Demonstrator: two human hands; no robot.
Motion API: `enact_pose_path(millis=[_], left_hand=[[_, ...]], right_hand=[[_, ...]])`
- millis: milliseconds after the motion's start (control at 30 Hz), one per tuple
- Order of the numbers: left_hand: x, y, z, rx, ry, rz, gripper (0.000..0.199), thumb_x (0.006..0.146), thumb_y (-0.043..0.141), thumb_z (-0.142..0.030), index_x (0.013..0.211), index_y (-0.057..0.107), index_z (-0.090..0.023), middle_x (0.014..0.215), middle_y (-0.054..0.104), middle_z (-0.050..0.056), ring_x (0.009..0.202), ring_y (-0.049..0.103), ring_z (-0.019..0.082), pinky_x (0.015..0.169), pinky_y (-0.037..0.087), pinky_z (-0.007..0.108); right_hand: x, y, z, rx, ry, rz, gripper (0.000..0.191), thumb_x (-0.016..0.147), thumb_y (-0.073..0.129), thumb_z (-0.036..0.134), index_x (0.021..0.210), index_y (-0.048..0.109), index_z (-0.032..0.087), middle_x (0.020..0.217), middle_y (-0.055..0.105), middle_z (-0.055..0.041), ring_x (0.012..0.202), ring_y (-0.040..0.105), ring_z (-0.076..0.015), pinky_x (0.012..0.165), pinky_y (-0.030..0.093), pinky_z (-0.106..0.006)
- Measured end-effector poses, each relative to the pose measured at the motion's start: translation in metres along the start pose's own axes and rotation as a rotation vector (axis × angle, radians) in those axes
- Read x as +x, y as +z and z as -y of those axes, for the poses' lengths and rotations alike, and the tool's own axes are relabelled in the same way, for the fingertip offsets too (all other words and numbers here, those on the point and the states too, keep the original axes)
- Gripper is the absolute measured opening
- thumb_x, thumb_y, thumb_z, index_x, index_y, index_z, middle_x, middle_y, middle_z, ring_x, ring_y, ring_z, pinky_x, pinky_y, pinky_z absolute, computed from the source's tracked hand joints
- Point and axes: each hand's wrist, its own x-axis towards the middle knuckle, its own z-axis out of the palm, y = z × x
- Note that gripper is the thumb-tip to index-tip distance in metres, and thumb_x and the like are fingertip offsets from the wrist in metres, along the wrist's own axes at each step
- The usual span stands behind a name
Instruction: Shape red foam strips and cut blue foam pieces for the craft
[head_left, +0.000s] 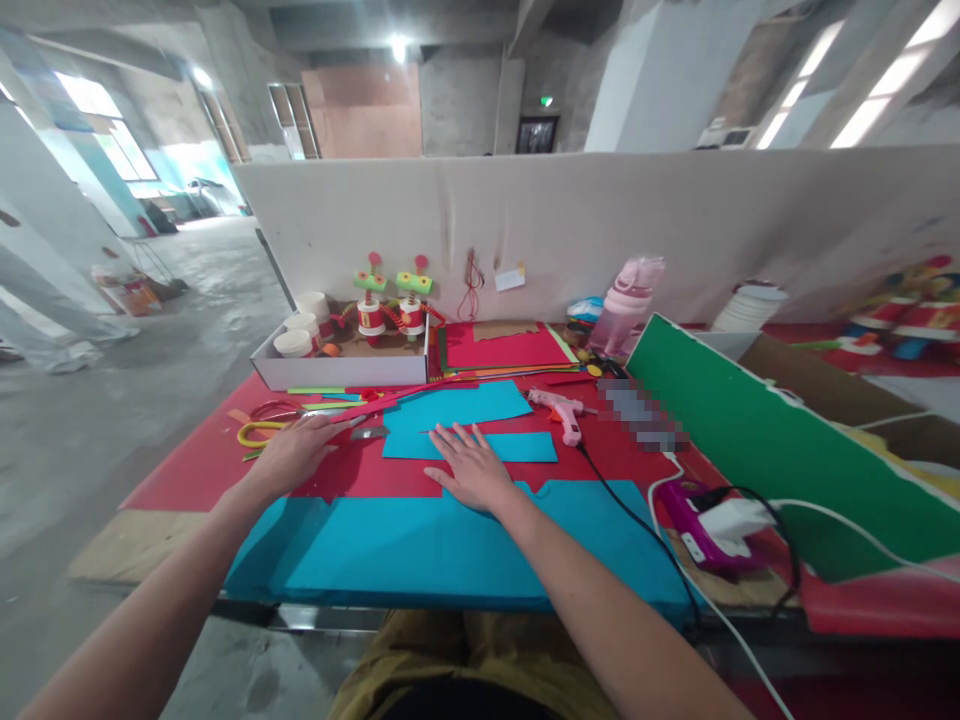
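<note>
My left hand (298, 455) is over the left of the red table cover (187, 455), beside yellow-handled scissors (259, 433). Its fingers reach right toward a small grey item (369, 433); whether they hold anything is too small to tell. My right hand (472, 466) lies flat with its fingers spread, touching the lower edge of a cut blue sheet (450, 408). A blue strip (531, 447) extends to its right. Under my wrists lies a large blue sheet (450, 555) along the front edge. A pink glue gun (564, 415) rests right of the blue pieces.
Behind are a white box (341, 373) with cups and two figures, stacked coloured sheets (510, 345) and a pink bottle (626, 305). At right, a green board (765, 450) leans near a purple power strip (712, 535) with cables.
</note>
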Motion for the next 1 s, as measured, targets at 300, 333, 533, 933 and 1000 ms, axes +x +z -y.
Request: enact_pose_path(millis=[300, 333, 533, 933, 1000], left_hand=[[0.0008, 0.002, 0.0018, 0.025, -0.012, -0.007, 0.046, 0.091, 0.031, -0.023, 0.13, 0.054, -0.025, 0.122, 0.059, 0.01, 0.11, 0.056, 0.027, 0.087, 0.046, 0.037], [0.0006, 0.002, 0.0022, 0.023, -0.013, -0.013, 0.045, 0.091, 0.032, -0.024, 0.13, 0.054, -0.026, 0.122, 0.059, 0.01, 0.11, 0.056, 0.027, 0.086, 0.046, 0.037], [-0.0014, 0.0009, 0.0038, 0.044, -0.006, -0.017, 0.044, 0.092, 0.033, -0.027, 0.131, 0.054, -0.027, 0.123, 0.058, 0.01, 0.111, 0.055, 0.028, 0.087, 0.046, 0.037], [-0.0019, 0.0093, 0.0086, -0.009, 0.048, -0.017, 0.048, 0.092, 0.033, -0.025, 0.138, 0.047, -0.03, 0.135, 0.052, 0.008, 0.115, 0.054, 0.027, 0.092, 0.045, 0.039], [-0.0041, 0.0099, 0.0077, -0.043, 0.064, -0.023, 0.047, 0.093, 0.033, -0.029, 0.138, 0.047, -0.03, 0.137, 0.051, 0.008, 0.116, 0.054, 0.028, 0.093, 0.045, 0.04]], right_hand=[[0.0, 0.0006, -0.0004, 0.001, -0.005, -0.006, 0.075, 0.091, 0.01, 0.066, 0.15, 0.02, 0.022, 0.157, 0.017, -0.0017, 0.145, 0.011, -0.0257, 0.117, 0.003, -0.047], [0.0, 0.0006, -0.0004, 0.0, -0.006, -0.006, 0.075, 0.091, 0.01, 0.066, 0.15, 0.02, 0.022, 0.157, 0.017, -0.0017, 0.145, 0.011, -0.0257, 0.117, 0.003, -0.047], [-0.0007, 0.0002, 0.0001, 0.002, 0.001, -0.002, 0.075, 0.091, 0.009, 0.066, 0.151, 0.02, 0.022, 0.157, 0.017, -0.001, 0.145, 0.01, -0.0257, 0.117, 0.003, -0.046], [0.0005, 0.0035, -0.0018, 0.005, -0.006, -0.04, 0.072, 0.092, 0.015, 0.066, 0.15, 0.023, 0.024, 0.156, 0.02, -0.0014, 0.144, 0.013, -0.026, 0.117, 0.006, -0.048], [0.0004, 0.0043, -0.002, 0.007, -0.006, -0.041, 0.072, 0.092, 0.016, 0.066, 0.15, 0.023, 0.024, 0.156, 0.02, -0.0014, 0.144, 0.013, -0.026, 0.117, 0.006, -0.049]])
